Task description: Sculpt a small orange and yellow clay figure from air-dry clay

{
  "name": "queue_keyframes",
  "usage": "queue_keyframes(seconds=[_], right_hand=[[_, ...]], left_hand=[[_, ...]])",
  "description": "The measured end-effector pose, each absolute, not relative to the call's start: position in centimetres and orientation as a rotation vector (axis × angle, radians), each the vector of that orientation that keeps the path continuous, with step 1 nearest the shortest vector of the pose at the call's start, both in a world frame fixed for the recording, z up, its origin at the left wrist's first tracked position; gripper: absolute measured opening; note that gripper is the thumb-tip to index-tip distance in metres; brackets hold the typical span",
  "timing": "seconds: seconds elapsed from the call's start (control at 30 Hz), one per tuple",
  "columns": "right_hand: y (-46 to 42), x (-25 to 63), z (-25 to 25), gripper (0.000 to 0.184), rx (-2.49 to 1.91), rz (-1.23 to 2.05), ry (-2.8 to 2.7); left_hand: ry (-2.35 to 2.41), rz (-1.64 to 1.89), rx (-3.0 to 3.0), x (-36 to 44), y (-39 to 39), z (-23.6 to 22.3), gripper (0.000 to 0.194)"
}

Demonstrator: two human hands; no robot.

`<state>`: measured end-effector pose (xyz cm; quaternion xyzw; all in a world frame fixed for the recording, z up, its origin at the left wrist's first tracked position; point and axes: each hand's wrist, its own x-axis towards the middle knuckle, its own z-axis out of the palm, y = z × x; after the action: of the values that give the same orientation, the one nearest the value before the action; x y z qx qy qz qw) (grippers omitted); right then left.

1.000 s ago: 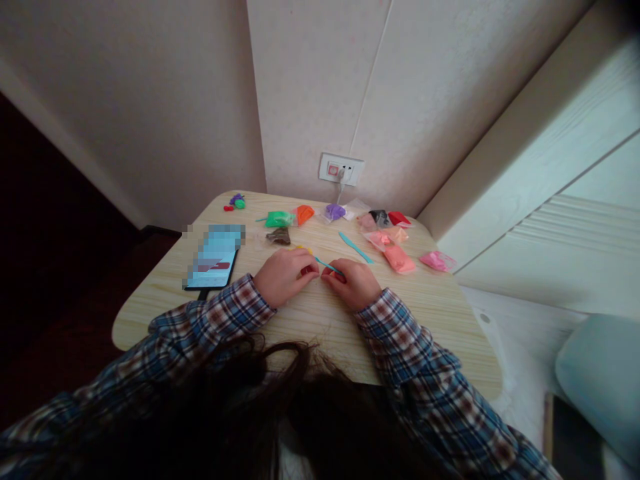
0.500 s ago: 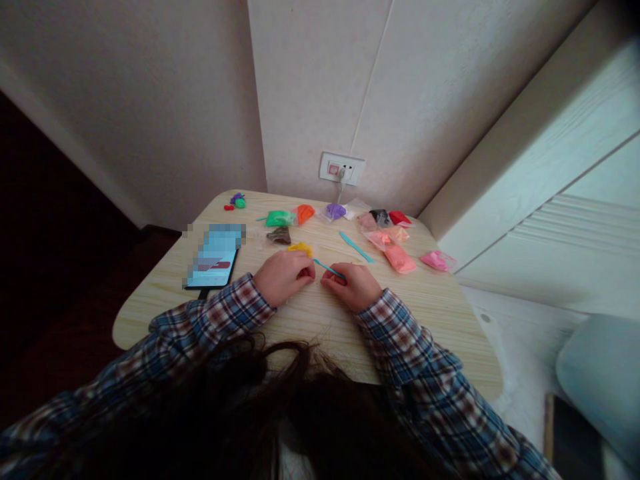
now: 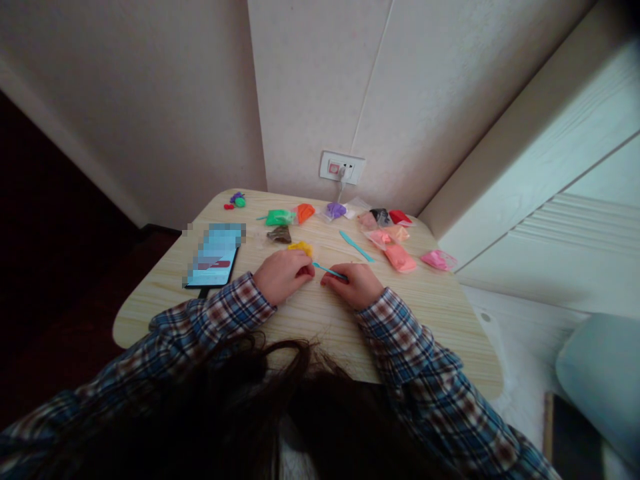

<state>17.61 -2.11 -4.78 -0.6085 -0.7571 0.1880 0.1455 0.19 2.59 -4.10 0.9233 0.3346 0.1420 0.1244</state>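
My left hand rests on the light wooden table with its fingers curled around a small red piece of clay that I can barely see. My right hand is closed on a thin teal modelling tool whose tip points left toward the left fingertips. A yellow lump of clay lies just beyond the left hand. Plaid sleeves cover both forearms.
A phone lies at the left. Bags of coloured clay stand along the back: green, orange, purple, brown, red, pinks. A second teal tool lies nearby. A wall socket is behind.
My left hand has drawn slightly back toward me, uncovering the yellow clay lump. The teal tool's tip has shifted a little left. The right hand has barely moved.
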Motion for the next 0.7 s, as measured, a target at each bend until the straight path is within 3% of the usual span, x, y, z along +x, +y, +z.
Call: queue_keyframes(seconds=[0.27,0.47,0.7], right_hand=[[-2.05,17.67,-4.73,0.019,-1.75,0.547,-2.149],[-2.01,17.65,-4.85,0.019,-1.746,0.545,-2.153],[-2.13,17.7,-4.32,0.023,-1.754,0.559,-2.05]], left_hand=[[0.984,0.431,2.66,0.2,2.48,-4.12,0.006],[1.046,0.429,2.652,0.29,2.43,-3.97,0.016],[1.039,0.42,2.608,0.11,2.47,-4.07,0.006]])
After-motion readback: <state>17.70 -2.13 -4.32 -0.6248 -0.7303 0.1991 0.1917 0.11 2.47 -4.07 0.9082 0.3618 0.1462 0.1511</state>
